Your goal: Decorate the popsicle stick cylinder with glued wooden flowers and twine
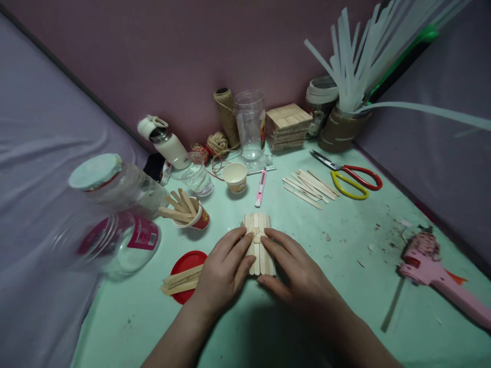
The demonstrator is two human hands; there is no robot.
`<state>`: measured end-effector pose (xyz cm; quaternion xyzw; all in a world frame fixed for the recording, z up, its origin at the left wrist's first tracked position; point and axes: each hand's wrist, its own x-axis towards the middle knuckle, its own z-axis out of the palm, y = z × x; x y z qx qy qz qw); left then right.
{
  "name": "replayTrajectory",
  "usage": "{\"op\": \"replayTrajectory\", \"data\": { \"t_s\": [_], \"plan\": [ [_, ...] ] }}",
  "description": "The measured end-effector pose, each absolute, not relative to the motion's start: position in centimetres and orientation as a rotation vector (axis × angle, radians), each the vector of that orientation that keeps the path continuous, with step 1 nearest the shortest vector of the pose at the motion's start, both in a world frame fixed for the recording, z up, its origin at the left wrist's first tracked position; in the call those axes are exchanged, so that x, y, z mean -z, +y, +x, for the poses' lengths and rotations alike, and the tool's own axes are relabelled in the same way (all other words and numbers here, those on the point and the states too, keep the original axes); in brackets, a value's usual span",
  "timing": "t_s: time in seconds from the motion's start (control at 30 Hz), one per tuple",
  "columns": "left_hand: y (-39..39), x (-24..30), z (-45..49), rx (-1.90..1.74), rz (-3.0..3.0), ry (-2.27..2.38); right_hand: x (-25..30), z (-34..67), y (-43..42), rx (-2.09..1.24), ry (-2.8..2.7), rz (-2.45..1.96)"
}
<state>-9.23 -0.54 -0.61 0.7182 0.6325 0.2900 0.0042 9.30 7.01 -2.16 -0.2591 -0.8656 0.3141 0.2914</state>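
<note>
L hand (224, 263) and R hand (295, 260) are both clamped on the sides of a stick panel (261, 260), bare fingertips on its top face, thumbs low nr its near end. Panel sits mid-surface, btwn the L and R edges: flat pale wood slats side by side, rounded ends, w/ small smooth wood bits (255, 236) at its centre. Just beside L hand, a glossy red round dish (187, 258) w/ thin flat wood strips (180, 281) across it. Beyond the panel, toward the back edge: slim pink plastic cutter (261, 188), then a white paper cup (235, 178). Red paper cup (202, 220) full of blunt wood sticks stands toward the L edge, nr a clear tumbler (201, 181). Along that edge, a see-thru jar w/ magenta label (141, 235), smooth and rounded. Loose narrow sticks (310, 188) fan out R of the cutter; scissors (337, 167), metal blades, red + yellow loop handles, lie nr the back R corner. By the R edge, a pink plastic glue gun (433, 276). Back edge: coarse twine spool (229, 117), clear ribbed jar (249, 122), squared stack of wood panels (288, 128), brown pot (343, 130) of flat, bendy white strips (347, 71).
</note>
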Motion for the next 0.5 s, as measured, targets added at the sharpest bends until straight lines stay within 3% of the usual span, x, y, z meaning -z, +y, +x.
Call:
{"op": "replayTrajectory", "data": {
  "t_s": [0.5],
  "plan": [
    [-0.53,0.01,-9.0,-0.835,2.278,1.996,1.74,9.09,7.0,-0.822,-2.308,-0.704]
  ]
}}
